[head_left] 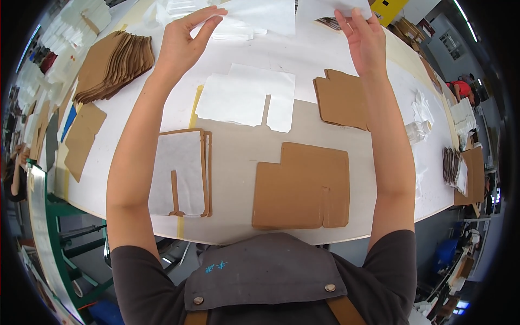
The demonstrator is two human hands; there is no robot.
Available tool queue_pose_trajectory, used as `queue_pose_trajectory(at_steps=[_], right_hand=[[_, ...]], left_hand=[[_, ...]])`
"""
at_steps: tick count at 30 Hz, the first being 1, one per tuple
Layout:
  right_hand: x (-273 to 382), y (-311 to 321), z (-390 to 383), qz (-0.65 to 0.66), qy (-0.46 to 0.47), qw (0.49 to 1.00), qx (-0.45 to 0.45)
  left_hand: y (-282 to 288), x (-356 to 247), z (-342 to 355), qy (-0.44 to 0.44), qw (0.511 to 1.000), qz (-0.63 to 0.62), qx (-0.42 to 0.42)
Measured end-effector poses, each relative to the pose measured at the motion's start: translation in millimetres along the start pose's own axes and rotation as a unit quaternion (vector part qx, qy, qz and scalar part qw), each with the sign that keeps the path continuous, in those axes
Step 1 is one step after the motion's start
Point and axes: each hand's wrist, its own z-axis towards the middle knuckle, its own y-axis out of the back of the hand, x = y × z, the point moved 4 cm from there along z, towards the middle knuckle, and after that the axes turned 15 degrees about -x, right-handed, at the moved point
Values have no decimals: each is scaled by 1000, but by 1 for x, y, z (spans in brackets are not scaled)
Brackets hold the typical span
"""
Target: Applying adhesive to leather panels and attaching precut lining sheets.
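Both of my hands are raised at the far side of the table. My left hand (189,38) pinches white paper (265,16) near its corner. My right hand (363,43) grips a white piece (319,8) at the top edge; whether it joins the left one I cannot tell. Below them lies a notched white sheet (233,95). Nearer me are a brown cut card piece (300,184) and, at left, a layered stack (189,151) of white on brown, partly behind my left forearm. More brown pieces (338,100) lie beside my right forearm.
A fanned brown stack (114,65) and loose brown card (81,141) lie left. Crumpled white material (422,119) and upright bundles (452,168) sit right. A green frame (59,227) stands beside the table (227,227). Other people appear at far left (19,168) and far right (463,89).
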Motion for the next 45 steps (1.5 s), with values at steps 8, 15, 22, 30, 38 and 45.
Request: queue_pose_trajectory(at_steps=[8, 15, 22, 30, 38, 45], right_hand=[[-63, 74, -126, -487, -221, 819, 210], [-79, 81, -143, -385, -247, 884, 93], [-103, 73, -144, -562, -191, 797, 109], [-107, 65, -146, -645, -125, 740, 142], [-98, 86, -160, -497, -215, 840, 22], [-89, 76, -165, -467, -273, 838, 69]], left_hand=[[14, 22, -114, 169, 950, 29, 261], [6, 38, -140, 281, 926, 91, 234], [-4, 27, -141, 275, 905, 201, 254], [-10, 33, -154, 173, 920, 285, 205], [-18, 41, -137, 242, 863, 334, 293], [-17, 38, -130, 269, 818, 362, 357]])
